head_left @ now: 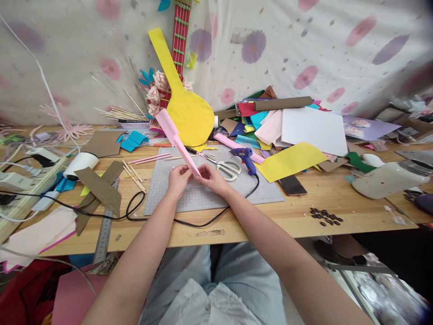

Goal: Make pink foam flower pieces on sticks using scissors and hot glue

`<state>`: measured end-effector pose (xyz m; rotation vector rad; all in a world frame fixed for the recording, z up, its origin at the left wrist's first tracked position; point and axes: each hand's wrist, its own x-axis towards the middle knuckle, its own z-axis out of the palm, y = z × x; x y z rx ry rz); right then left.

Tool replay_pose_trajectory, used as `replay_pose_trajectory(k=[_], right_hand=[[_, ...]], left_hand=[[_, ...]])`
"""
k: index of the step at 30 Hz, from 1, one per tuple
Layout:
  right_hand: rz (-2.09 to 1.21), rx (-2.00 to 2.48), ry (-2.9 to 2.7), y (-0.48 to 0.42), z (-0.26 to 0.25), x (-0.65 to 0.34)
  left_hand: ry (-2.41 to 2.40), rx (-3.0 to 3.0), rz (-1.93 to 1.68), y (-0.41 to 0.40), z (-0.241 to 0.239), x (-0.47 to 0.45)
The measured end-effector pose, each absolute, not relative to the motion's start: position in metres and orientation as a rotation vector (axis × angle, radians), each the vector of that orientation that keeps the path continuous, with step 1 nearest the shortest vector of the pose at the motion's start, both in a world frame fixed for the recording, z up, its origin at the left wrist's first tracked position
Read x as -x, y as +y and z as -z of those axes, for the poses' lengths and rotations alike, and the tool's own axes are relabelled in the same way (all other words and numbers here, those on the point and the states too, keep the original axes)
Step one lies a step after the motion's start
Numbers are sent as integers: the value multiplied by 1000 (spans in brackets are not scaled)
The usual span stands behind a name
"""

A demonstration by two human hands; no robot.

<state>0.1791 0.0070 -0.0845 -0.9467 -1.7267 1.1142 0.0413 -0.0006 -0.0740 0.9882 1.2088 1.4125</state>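
Observation:
Between both hands I hold a long pink strip (176,137), tilted up and away to the left, its near end pinched in my fingers. My left hand (178,180) grips it from the left side, and my right hand (212,177) closes on the same end from the right. Below them lies a grey cutting mat (162,201). White-handled scissors (228,169) rest just beyond my right hand, with a blue glue gun (246,159) to their right. A yellow banjo-shaped piece (189,113) leans behind the strip's far end.
A black cord (203,224) runs across the table's front. To the left are brown strips (101,189), a steel ruler (103,237) and a power strip (20,189). On the right are a yellow sheet (291,160), a phone (292,185), black oval pieces (324,216) and a white bottle (385,180).

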Motion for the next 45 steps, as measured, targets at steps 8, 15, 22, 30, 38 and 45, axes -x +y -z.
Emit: replay_pose_trajectory(k=[8,15,22,30,38,45], right_hand=[[-983,1127,-1722,12,91,-177],[-1068,1076,-1673,15,92,-174],[-1222,1064,-1532,17,90,-177],[-1442,995,-1397,13,80,-180],[-1438,980,-1433,14,82,-181],[-1219,1009,-1589,13,87,-175]], left_hand=[[1226,-1028,-1452,3,80,-44],[1206,-885,-1424,-6,67,-47],[1085,-807,-1315,-6,64,-41],[984,-855,-1273,-5,70,-38],[1028,-868,-1284,-6,68,-39],[1139,-904,-1420,-4,71,-44]])
